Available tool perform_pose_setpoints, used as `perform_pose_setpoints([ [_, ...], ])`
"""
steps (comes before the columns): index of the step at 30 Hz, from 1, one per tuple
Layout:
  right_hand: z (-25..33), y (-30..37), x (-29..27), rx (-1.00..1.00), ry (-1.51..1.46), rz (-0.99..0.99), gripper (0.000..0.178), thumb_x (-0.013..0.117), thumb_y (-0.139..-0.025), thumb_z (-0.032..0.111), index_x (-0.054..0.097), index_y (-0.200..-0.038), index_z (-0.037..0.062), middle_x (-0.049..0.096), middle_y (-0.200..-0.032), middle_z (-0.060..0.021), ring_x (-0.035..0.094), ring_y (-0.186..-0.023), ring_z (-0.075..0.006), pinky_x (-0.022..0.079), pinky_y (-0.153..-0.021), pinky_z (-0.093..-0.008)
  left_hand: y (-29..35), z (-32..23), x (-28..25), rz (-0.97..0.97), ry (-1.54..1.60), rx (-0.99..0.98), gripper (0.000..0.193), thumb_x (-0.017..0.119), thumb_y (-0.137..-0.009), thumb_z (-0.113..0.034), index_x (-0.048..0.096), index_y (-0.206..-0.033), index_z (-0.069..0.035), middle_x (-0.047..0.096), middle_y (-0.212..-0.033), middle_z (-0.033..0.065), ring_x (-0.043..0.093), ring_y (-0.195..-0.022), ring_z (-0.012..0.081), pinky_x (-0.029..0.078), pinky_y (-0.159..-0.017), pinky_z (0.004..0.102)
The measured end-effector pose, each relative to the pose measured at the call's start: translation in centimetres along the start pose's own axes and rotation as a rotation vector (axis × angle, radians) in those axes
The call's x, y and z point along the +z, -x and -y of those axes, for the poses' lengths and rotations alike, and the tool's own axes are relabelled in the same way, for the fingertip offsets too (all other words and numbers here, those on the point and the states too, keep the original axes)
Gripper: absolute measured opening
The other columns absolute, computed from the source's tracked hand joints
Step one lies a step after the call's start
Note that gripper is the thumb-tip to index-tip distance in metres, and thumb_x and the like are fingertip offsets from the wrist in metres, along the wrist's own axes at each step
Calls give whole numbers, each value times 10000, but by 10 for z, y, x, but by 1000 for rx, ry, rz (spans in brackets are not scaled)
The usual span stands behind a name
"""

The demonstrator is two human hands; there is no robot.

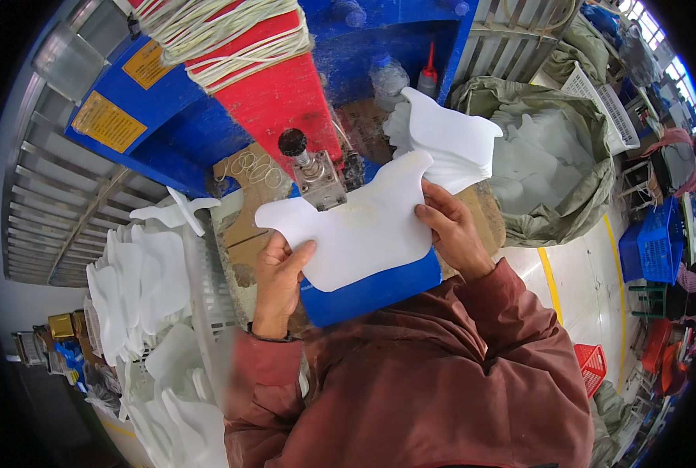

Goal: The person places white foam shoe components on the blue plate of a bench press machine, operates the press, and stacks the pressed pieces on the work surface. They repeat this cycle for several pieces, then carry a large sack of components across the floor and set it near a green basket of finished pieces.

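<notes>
Between both hands I hold a white curved foam-like sheet point(367, 242), its far edge under the metal head point(320, 187) of a red-armed machine point(266, 93). My left hand point(281, 281) pinches the sheet's left edge, thumb on top and fingers mostly hidden beneath. My right hand point(455, 228) grips the right edge, thumb on its face. A blue panel or box point(371, 295) shows below the sheet. Just beyond my right hand lies a stack of similar white sheets point(451, 140). Whether the machine head touches the sheet I cannot tell.
At the left, a white crate point(211, 288) holds several upright white pieces point(146, 273). A green sack point(589, 195) full of white pieces point(539, 160) stands at the right. Behind are a blue machine frame point(184, 125), a red-tipped bottle point(428, 78) and a coil of cord point(258, 170).
</notes>
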State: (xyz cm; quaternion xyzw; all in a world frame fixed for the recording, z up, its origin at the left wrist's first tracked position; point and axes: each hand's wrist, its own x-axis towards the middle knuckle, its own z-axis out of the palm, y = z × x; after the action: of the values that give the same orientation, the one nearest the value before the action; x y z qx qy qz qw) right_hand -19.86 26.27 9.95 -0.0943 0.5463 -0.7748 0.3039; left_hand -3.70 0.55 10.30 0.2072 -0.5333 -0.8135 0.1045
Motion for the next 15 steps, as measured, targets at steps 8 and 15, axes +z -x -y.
perform_pose_setpoints([
  [8, 9, 17, -8, -37, -15, -53, 521, 592, -1035, 28, 482, -1536, -65, 698, -1232, -76, 653, -1087, -129, 526, -956, -277, 1, 13, 14, 32, 1, -12, 419, 692, -980, -20, 602, -1390, -14, 724, -1232, 79, 708, -1050, 132, 582, -881, 281],
  [15, 8, 31, -27, -46, -22, -97, 501, 584, -1040, 14, 493, -1527, -61, 691, -1305, -104, 659, -1147, -151, 523, -989, -292, -3, 22, 29, 16, -101, -78, 388, 712, -989, -22, 617, -1364, -34, 719, -1167, 25, 662, -939, 55, 511, -736, 200],
])
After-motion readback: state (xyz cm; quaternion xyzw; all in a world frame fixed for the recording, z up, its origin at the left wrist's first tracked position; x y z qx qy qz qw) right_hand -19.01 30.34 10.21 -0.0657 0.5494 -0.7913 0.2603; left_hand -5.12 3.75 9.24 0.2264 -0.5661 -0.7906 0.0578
